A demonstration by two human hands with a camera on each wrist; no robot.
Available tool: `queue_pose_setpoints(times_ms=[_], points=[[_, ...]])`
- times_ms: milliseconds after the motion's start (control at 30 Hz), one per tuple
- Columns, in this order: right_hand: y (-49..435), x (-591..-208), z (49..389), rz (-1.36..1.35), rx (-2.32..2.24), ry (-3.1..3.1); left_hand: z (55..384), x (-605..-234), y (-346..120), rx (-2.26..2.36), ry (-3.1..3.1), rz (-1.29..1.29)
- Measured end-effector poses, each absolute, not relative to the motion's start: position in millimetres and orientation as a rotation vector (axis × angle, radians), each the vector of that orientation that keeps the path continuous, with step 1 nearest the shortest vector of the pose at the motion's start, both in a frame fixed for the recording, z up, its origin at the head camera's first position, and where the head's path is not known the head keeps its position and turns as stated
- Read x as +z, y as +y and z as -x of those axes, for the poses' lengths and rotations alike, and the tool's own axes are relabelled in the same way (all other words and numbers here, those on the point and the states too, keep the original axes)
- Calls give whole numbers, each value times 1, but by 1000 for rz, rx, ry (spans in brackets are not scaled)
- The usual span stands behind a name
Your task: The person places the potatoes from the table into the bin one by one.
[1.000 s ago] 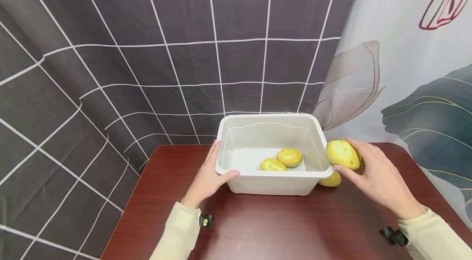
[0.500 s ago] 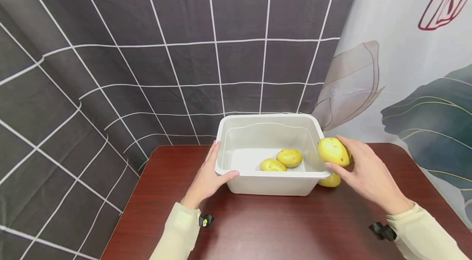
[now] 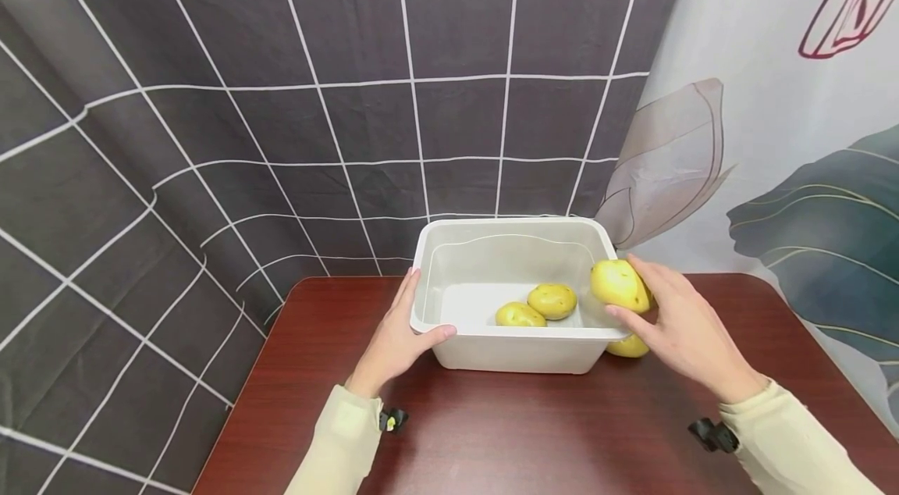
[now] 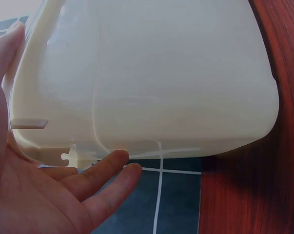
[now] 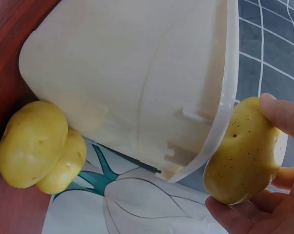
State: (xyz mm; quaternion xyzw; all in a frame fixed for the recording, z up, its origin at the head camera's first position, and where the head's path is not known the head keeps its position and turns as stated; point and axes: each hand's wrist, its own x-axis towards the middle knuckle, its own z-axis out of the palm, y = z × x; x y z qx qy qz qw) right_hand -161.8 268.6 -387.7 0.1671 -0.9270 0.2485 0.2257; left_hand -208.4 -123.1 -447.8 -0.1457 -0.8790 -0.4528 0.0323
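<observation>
Potato point(image 3: 615, 284) pinched between thumb and fingers of the right hand point(image 3: 684, 331), at the right-end rim of the white bin point(image 3: 520, 350), leftward of that hand and well apart from the left hand point(image 3: 393, 343); contact with the rim hard to tell. Long axis roughly along that rim in the right wrist view. Left hand spread around the bin's near-left corner. Two potatoes point(image 3: 551, 300) inside; two more potatoes point(image 5: 29, 145) just beside the right wall, on the table point(image 3: 477, 440).

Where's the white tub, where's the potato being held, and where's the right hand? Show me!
White tub point(image 3: 516, 354): head view, front wall.
Held potato point(image 5: 244, 152): right wrist view, speckled side.
Right hand point(image 3: 690, 327): head view, back of the hand.
</observation>
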Motion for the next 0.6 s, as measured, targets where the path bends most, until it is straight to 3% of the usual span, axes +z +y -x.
queue_pose_setpoints(times_ms=[600], points=[[251, -391, 169, -501, 685, -2547, 209, -448, -124, -1402, -2718, 437]])
